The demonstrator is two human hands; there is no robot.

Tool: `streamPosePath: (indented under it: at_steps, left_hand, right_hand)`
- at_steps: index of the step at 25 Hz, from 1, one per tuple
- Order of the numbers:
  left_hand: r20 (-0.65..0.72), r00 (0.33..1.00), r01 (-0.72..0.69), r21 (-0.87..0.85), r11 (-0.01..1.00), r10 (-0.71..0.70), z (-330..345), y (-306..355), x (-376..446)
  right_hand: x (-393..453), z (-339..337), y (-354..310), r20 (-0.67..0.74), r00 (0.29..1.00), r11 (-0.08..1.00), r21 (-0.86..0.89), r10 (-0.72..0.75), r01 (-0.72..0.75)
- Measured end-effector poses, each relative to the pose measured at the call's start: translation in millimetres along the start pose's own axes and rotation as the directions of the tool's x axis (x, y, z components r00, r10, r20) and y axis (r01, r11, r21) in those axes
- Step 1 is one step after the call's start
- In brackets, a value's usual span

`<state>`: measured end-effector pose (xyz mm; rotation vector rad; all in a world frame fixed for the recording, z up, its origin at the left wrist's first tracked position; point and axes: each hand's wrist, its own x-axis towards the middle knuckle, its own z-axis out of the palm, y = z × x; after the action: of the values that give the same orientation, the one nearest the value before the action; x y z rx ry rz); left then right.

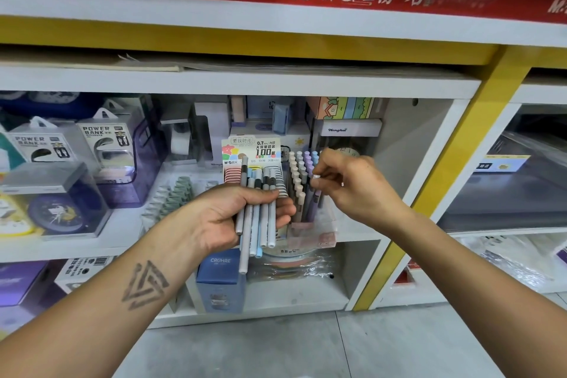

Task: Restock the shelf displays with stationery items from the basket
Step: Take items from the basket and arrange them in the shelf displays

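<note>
Mid-restock here: my left hand (245,215) is wrapped around a bunch of pens (257,212), and my right hand (343,184) is pinching the cap of a single pen (316,190) over the clear display stand (310,224) on the shelf (352,233), at about 3 o'clock from the bunch. Next I'd guess that pen needs lining up with a free slot and dropping in straight. Basket's out of view.

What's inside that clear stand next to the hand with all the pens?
The clear display stand holds upright pens with white, grey, purple and blue caps in rows. The right hand pinches one pen's cap. The left hand, gripping a bundle of pens, covers the stand's left side.
</note>
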<state>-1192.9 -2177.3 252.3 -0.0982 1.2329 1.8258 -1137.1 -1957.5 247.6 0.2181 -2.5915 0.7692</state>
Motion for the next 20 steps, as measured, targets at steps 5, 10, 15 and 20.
streamPosePath:
  at_steps: [5, 10, 15, 20]
  left_hand:
    - [0.016, 1.000, -0.019, 0.032, 0.999, 0.018, 2.2, -2.5, -1.7]
    - [0.093, 0.995, -0.037, 0.099, 0.994, 0.027, 2.8, -5.1, -1.4]
    - [0.172, 0.985, -0.013, 0.104, 0.994, -0.005, 6.5, -7.4, -3.1]
    - [0.115, 0.993, -0.016, 0.021, 1.000, 0.013, 4.8, -4.5, -4.2]
  right_hand:
    - [-0.6, 4.2, -0.4, 0.075, 0.997, 0.981, -0.193, -0.012, 0.027]
    - [7.8, 4.0, -18.9, 0.003, 0.999, 0.987, -0.153, 0.042, -0.041]
    - [14.4, 5.1, -38.9, 0.188, 0.898, 0.725, 0.535, 0.398, -0.433]
    - [15.7, -28.5, -24.3, -0.074, 0.858, 0.616, 0.727, 0.509, -0.303]
